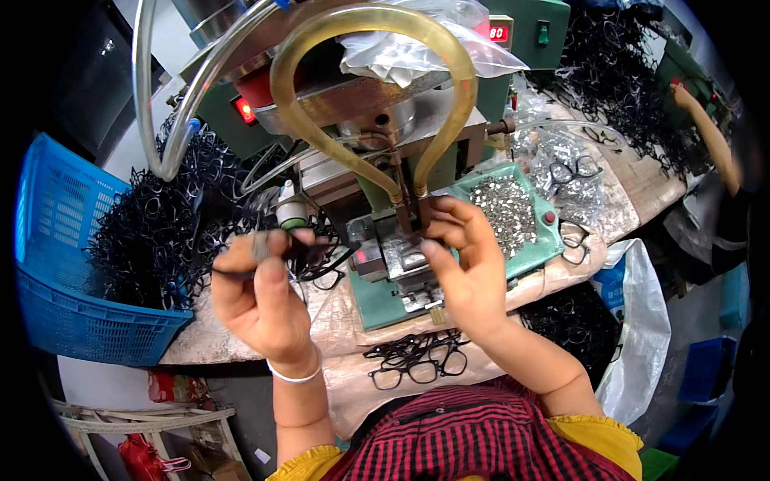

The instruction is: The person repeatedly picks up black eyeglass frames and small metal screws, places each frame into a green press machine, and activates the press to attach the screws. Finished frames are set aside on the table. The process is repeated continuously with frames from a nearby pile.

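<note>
My left hand (269,297) is closed, its thumb and fingers pinching a dark eyeglass frame (313,260) blurred by motion, left of the machine's fixture. My right hand (473,276) reaches to the metal fixture (405,256) under the press head. Its thumb and fingers curl together close to the working tip (413,216); anything between them is too small or hidden to name. A yellowish hose (285,76) loops down to that tip. To the right of the fixture, a green tray (549,240) holds many small metal pieces.
A blue plastic basket (104,321) and a heap of dark frames (136,248) lie at left. Several finished-looking frames (421,365) rest at the table's near edge. A white sack (646,321) stands at right. Another person's hand (686,98) works at a green machine far right.
</note>
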Demonstrator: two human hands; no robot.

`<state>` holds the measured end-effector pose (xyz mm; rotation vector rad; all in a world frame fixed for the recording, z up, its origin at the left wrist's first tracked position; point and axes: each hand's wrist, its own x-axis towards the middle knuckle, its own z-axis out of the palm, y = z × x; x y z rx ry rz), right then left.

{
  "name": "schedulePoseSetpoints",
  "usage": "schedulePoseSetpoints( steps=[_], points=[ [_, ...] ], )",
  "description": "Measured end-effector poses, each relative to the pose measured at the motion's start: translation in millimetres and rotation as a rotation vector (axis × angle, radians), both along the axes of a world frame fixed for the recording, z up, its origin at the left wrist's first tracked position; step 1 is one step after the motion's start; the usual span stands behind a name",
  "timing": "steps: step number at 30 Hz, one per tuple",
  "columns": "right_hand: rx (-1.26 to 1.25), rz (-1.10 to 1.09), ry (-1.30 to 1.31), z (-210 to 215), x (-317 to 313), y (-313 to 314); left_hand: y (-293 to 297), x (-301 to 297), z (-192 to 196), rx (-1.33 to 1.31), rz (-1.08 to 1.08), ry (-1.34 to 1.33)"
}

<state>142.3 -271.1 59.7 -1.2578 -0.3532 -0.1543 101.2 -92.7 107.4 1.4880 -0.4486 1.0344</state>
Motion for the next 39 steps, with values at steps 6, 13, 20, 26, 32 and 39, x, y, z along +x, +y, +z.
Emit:
schedulePoseSetpoints(
  steps=[6,13,20,26,32,39],
  points=[
    [-0.993,-0.527,-0.402,-32.1,43.0,-74.7,-20.1,-10.9,-24.3,0.672,-0.121,-0.066],
    [-0.963,-0.607,-0.319,-77.2,73.9,-116.1,-27.0,-10.6,-42.7,0.832,-0.104,0.028],
    [-1.163,-0.426,-0.675,-73.0,75.4,-91.4,-18.5,-10.0,-44.7,0.900,-0.121,0.070],
    [-0.922,-0.514,-0.466,-66.7,94.9,-98.4,-30.3,-43.3,-53.4,0.768,-0.050,0.086],
    [-0.637,-0.396,-0.242,-98.6,89.5,-122.1,146.4,-52.8,-70.7,0.694,0.853,0.443],
    [-0.700,-0.650,-0.182,-62.9,60.1,-87.5,404.1,4.1,-219.7,0.636,1.116,0.932]
  ],
)
